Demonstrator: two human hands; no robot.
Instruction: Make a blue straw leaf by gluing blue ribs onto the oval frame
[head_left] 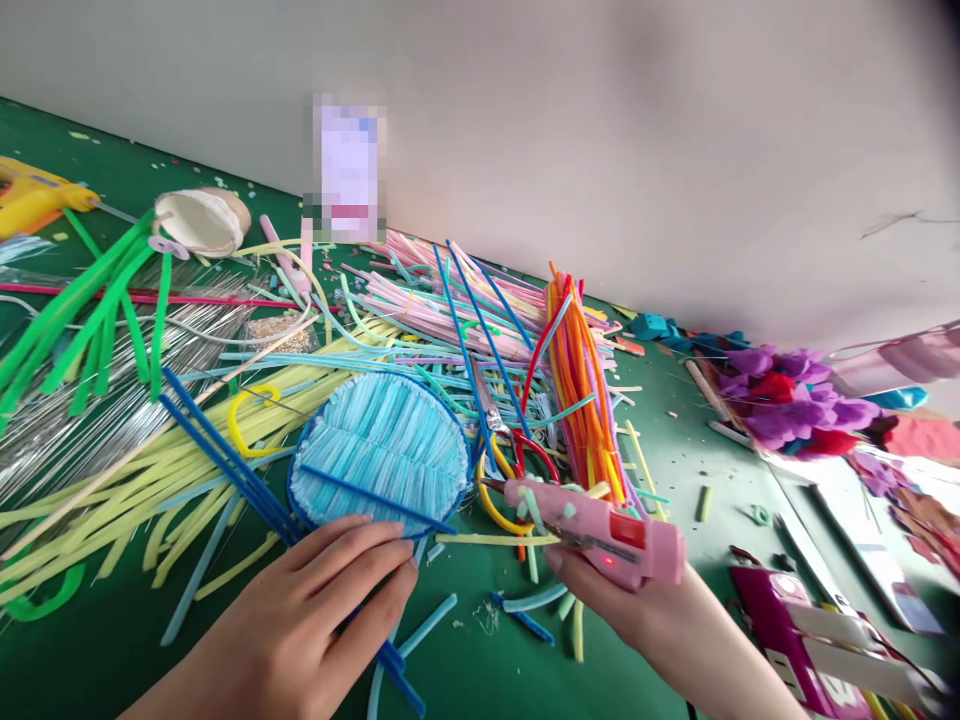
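Note:
My left hand (322, 610) is closed on the lower edge of a light blue oval pipe-cleaner piece (382, 440), which has a dark blue rim. A dark blue pipe cleaner (375, 498) lies across the oval's lower part, close to my fingertips. My right hand (622, 595) grips a pink glue gun (600, 530) with a small red light on its side. Its nozzle points left, toward the oval, with a gap between them. Behind the nozzle lie scissors (491, 412) with red and yellow handles, partly covered by pipe cleaners.
Orange pipe cleaners (581, 390) stand bundled beyond the glue gun. Yellow ones (187, 480) and green ones (112, 310) spread on the left. A phone (349, 165) leans at the wall. A magenta power strip (772, 625) sits at right, below purple flowers (802, 400).

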